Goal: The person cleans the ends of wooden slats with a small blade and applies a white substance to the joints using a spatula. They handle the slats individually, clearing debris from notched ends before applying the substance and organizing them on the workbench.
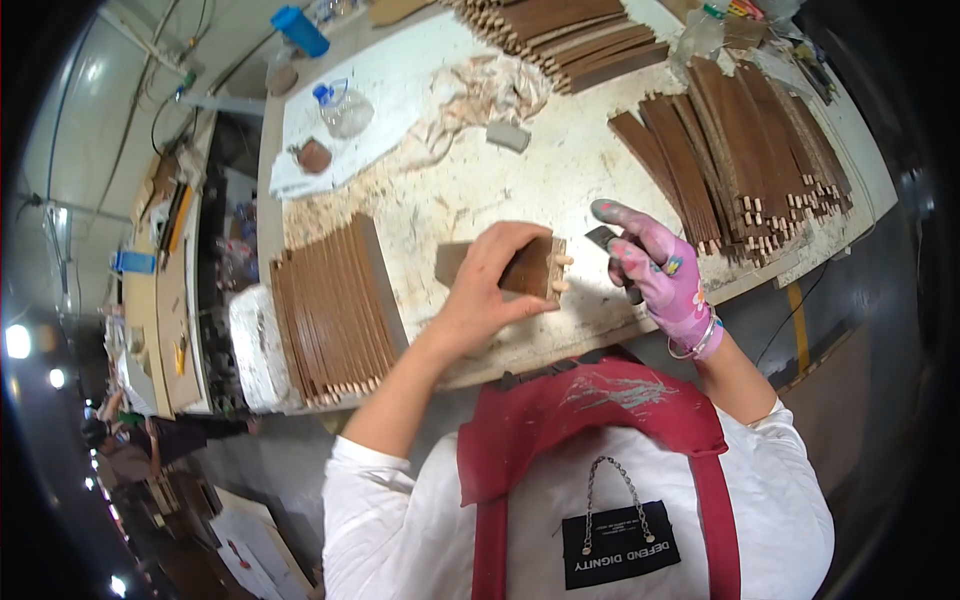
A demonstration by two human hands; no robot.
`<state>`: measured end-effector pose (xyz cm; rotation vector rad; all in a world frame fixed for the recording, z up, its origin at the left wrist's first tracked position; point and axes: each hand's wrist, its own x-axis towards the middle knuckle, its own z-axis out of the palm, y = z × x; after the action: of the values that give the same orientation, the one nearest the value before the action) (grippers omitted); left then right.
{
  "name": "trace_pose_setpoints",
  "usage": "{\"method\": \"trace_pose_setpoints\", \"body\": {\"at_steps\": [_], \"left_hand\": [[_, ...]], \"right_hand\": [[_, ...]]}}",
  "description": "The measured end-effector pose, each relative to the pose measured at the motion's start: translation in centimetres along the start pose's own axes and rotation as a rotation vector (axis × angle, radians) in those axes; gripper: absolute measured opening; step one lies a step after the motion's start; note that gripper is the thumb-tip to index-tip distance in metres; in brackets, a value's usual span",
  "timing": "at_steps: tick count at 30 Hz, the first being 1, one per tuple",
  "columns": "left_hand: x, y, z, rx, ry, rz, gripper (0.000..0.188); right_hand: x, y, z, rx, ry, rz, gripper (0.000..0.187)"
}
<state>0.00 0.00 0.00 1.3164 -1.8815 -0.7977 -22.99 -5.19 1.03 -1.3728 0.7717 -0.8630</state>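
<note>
Nearest: red apron (590, 400) over a white top. Left hand (478, 290), bare, pinches a dark brown board (530, 272) between thumb and fingers by its opposite edges; pale dowels (562, 286) project from the board's right end. Board sits over the near part of the bench (520, 185), in front of the person; cannot tell whether it touches the surface. Right hand (662, 278), in a pink patterned glove with darkened fingertips, pinches a small dark piece (601, 236) just beside the dowelled end, apart from it. Left on bench: row of brown boards (328, 310), side by side. Right: stacked boards (740, 150), dowels toward the person. Farther: grey block (508, 136), stained cloth (490, 100), clear jug (346, 114) with blue cap. Far edge: another board stack (590, 45).
</note>
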Motion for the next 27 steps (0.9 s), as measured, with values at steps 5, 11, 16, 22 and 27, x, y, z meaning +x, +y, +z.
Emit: {"method": "trace_pose_setpoints", "body": {"at_steps": [5,11,16,22,27], "left_hand": [[0.0,2.3,0.7,-0.165,0.078,-0.009,0.069],[-0.1,2.3,-0.1,-0.251,0.088,0.001,0.066],[0.2,2.4,0.7,-0.229,0.189,-0.11,0.065],[0.9,2.7,1.1,-0.234,0.256,-0.161,0.068],[0.9,2.4,1.9,-0.2,0.205,-0.123,0.068]], "right_hand": [[0.7,-4.3,0.8,-0.227,-0.102,-0.063,0.031],[1.4,-5.6,1.1,-0.432,-0.153,-0.131,0.029],[1.4,-5.9,0.8,-0.288,0.052,-0.178,0.028],[0.6,-4.8,0.7,-0.378,-0.089,-0.146,0.029],[0.6,-4.6,1.0,-0.519,-0.107,-0.257,0.022]]}}
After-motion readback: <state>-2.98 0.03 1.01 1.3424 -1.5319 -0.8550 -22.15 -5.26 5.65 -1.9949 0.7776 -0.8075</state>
